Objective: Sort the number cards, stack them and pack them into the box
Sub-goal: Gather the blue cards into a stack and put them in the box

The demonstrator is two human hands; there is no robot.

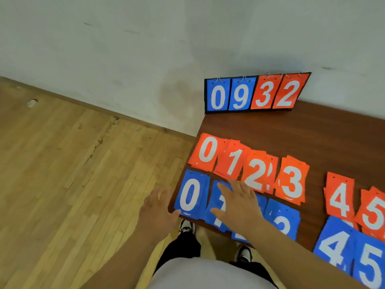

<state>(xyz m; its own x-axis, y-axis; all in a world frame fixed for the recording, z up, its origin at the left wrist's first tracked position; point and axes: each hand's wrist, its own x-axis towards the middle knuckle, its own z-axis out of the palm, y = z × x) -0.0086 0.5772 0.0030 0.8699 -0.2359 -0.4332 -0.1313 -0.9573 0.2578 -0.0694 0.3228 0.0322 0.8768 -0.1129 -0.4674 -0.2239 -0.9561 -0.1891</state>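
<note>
Number cards lie in piles on a dark wooden table [325,142]. The far row is orange: 0 [205,153], 1 [232,161], 2 [257,172], 3 [291,181], 4 [339,197], 5 [373,213]. The near row is blue: 0 [189,195], a pile under my right hand, 3 [284,220], 4 [333,245], 5 [368,265]. My right hand [239,202] rests flat, fingers spread, on the blue 1 pile [216,207]. My left hand [158,209] hovers open at the table's left edge, thumb touching the blue 0 pile. No box is in view.
A flip scoreboard [256,92] reading 0 9 3 2 leans against the white wall at the table's back left corner. Wooden floor [73,163] lies to the left. My legs and shoes [187,226] stand below the table's near edge.
</note>
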